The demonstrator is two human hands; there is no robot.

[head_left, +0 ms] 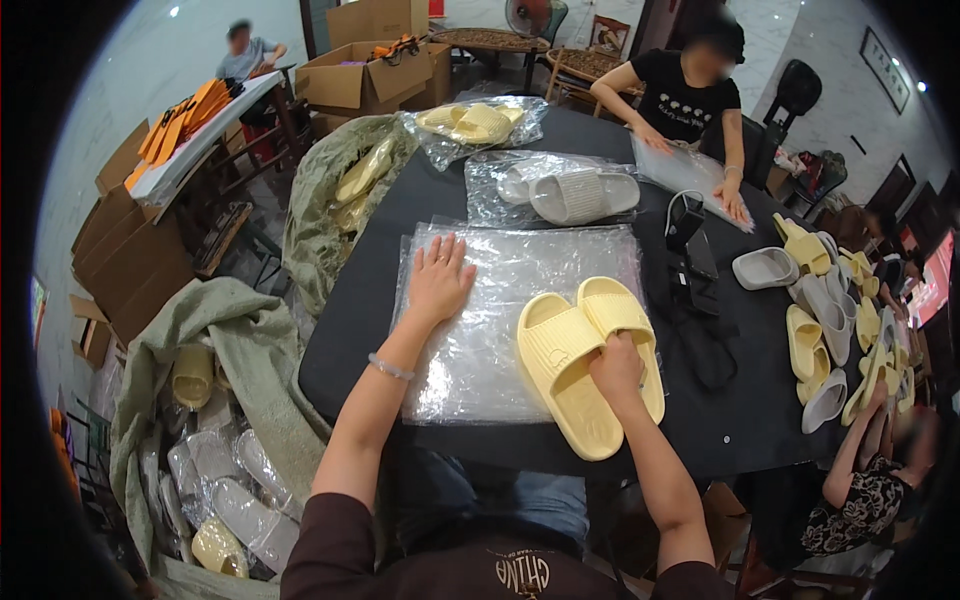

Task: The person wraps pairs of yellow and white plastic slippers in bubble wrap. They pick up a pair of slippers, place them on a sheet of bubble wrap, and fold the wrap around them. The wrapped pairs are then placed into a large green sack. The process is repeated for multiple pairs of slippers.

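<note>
A stack of clear plastic bags lies on the black table before me. My left hand rests flat near the stack's upper left corner, fingers stretched out. A pair of pale yellow slides is over the right part of the bags, side by side and tilted. Gripping the pair where the two straps meet is my right hand, its fingers partly hidden inside. Beyond the stack lies a bagged pair of grey slides, and farther back a bagged pair of yellow slides.
Loose yellow and grey slides crowd the table's right side. A black strapped device lies right of the bags. Green sacks of bagged slides stand at the left. Across the table, a person handles clear bags; another person reaches in at the right.
</note>
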